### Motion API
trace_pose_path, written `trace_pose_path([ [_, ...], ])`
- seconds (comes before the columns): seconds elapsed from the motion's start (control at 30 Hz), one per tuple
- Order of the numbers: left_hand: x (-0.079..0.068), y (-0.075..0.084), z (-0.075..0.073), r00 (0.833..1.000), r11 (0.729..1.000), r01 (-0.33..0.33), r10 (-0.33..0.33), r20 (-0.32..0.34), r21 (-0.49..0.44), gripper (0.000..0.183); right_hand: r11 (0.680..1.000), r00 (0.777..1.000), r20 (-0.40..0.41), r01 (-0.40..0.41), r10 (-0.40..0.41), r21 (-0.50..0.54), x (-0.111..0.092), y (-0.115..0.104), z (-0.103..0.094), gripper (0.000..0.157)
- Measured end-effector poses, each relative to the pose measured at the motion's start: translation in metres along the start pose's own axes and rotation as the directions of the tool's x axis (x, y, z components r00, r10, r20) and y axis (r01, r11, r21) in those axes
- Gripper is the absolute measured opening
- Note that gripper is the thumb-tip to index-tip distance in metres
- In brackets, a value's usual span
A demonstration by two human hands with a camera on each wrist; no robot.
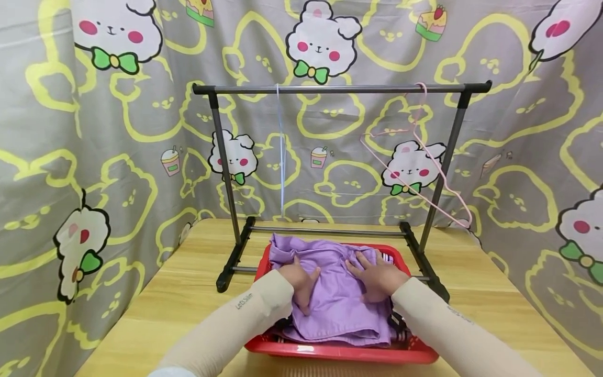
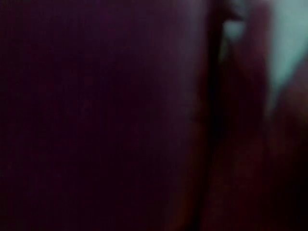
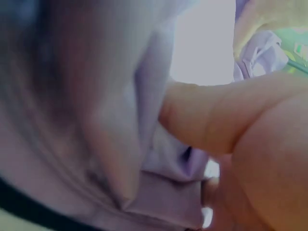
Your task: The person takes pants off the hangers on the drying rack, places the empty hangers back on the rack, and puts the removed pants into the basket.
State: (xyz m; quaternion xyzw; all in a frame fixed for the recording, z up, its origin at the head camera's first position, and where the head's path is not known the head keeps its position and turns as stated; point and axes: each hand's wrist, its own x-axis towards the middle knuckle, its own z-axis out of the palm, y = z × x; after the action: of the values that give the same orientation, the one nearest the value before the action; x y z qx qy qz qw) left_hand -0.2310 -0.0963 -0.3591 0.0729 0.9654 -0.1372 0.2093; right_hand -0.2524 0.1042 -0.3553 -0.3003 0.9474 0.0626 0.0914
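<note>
A folded purple garment [image 1: 341,309] with a stitched edge lies in a red plastic basket [image 1: 344,354]. My left hand [image 1: 299,283] rests on its left side, fingers spread over the cloth. On the right side, my right hand [image 1: 379,280] touches the garment, fingers also spread. In the right wrist view, the thumb [image 3: 207,115] lies straight against the purple cloth [image 3: 168,197]. The left wrist view is dark and blurred. Black-and-white striped cloth [image 1: 387,257] shows at the basket's right side, mostly hidden under the garment.
Behind the basket, a dark metal clothes rack [image 1: 339,90] stands on the wooden table [image 1: 188,314]. A pink hanger [image 1: 443,173] hangs from its bar at the right, and a light blue hanger [image 1: 281,152], seen edge-on, hangs left of centre. A patterned grey curtain [image 1: 268,63] surrounds the table.
</note>
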Motion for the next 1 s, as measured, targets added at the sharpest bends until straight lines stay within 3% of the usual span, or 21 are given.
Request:
trace_pose_path([
  [0.1, -0.001, -0.010, -0.002, 0.999, 0.993, -0.029, 0.031, 0.010, -0.113, 0.106, 0.998, 0.999, -0.031, 0.037, -0.036, 0.057, 0.000, 0.006, 0.000, 0.084],
  [0.23, -0.003, -0.024, -0.003, 0.992, 0.960, -0.123, 0.127, -0.003, -0.249, 0.099, 0.984, 0.996, -0.053, 0.076, -0.069, 0.161, -0.001, 0.014, 0.000, 0.082],
  [0.33, -0.007, -0.033, -0.005, 0.978, 0.935, -0.209, 0.207, -0.039, -0.285, 0.090, 0.973, 0.992, -0.081, 0.113, -0.098, 0.204, -0.002, 0.019, -0.002, 0.081],
  [0.5, -0.014, -0.043, -0.005, 0.945, 0.913, -0.323, 0.297, -0.138, -0.248, 0.060, 0.960, 0.983, -0.146, 0.146, -0.113, 0.238, -0.004, 0.026, -0.002, 0.077],
  [0.6, -0.018, -0.047, -0.005, 0.935, 0.907, -0.340, 0.296, -0.196, -0.250, 0.052, 0.958, 0.977, -0.180, 0.153, -0.110, 0.242, -0.005, 0.032, 0.000, 0.075],
  [0.8, -0.029, -0.060, -0.001, 0.931, 0.901, -0.330, 0.261, -0.254, -0.283, 0.057, 0.936, 0.966, -0.237, 0.172, -0.099, 0.308, -0.014, 0.037, 0.002, 0.069],
  [1.0, -0.039, -0.073, -0.001, 0.889, 0.847, -0.393, 0.250, -0.384, -0.357, 0.046, 0.928, 0.943, -0.325, 0.177, -0.065, 0.329, -0.024, 0.041, -0.006, 0.057],
])
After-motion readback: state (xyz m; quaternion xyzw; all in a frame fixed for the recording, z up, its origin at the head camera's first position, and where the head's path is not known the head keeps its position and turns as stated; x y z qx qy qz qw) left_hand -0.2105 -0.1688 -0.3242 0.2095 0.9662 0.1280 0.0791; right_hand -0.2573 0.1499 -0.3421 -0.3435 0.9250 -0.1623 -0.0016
